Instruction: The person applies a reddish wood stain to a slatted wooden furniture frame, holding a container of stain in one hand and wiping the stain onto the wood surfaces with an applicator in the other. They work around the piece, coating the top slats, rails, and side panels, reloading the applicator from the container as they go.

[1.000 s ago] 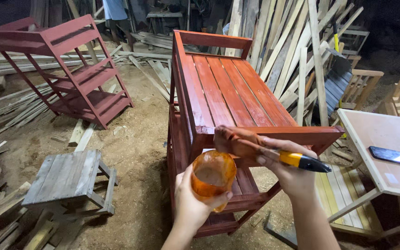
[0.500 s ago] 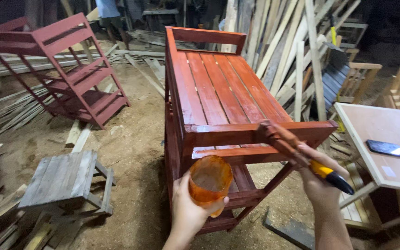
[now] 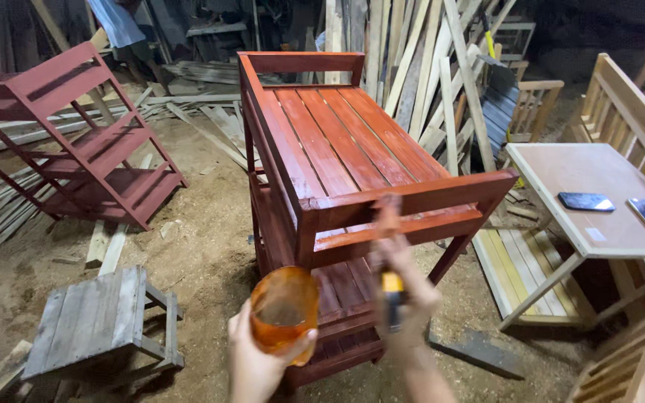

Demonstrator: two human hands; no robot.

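Red-stained rack [image 3: 337, 149] ahead; left hand [image 3: 251, 358] grips orange cup [image 3: 284, 306]; right hand [image 3: 404, 291] holds brush [image 3: 391, 261] on rail, mid-staining; reload likely due.

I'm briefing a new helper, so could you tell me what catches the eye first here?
The red slatted wooden rack fills the centre. In front of it, the left hand holds an orange cup, and the right hand holds a brush against the rack's front rail. A second red rack leans at far left.
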